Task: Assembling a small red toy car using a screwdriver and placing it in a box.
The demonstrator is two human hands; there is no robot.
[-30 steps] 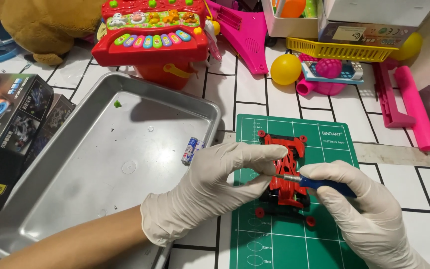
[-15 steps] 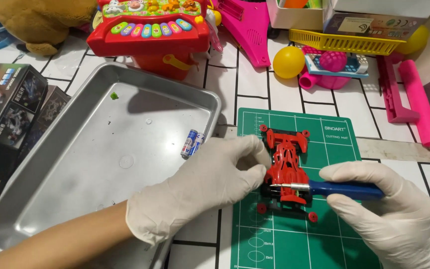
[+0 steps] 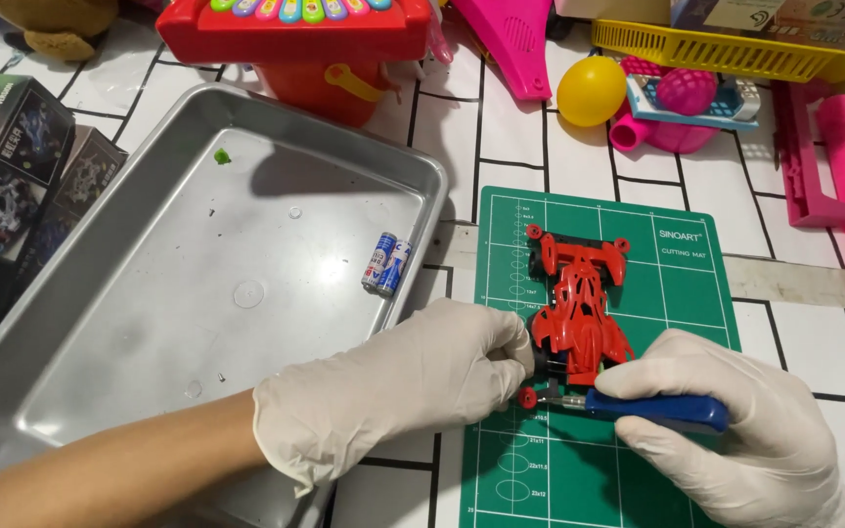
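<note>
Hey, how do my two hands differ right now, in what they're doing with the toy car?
The left hand pinches the rear end of the red toy car, steadying it on the green cutting mat. The right hand wraps around a blue-handled screwdriver, lying roughly level with its tip toward the car. Both wear white gloves and rest on the mat.

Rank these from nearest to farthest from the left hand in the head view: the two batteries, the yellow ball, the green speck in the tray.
From the left hand:
1. Two batteries, just above it at the metal tray's right edge.
2. Green speck, upper left of the tray.
3. Yellow ball, up and to the right, past the cutting mat.
</note>
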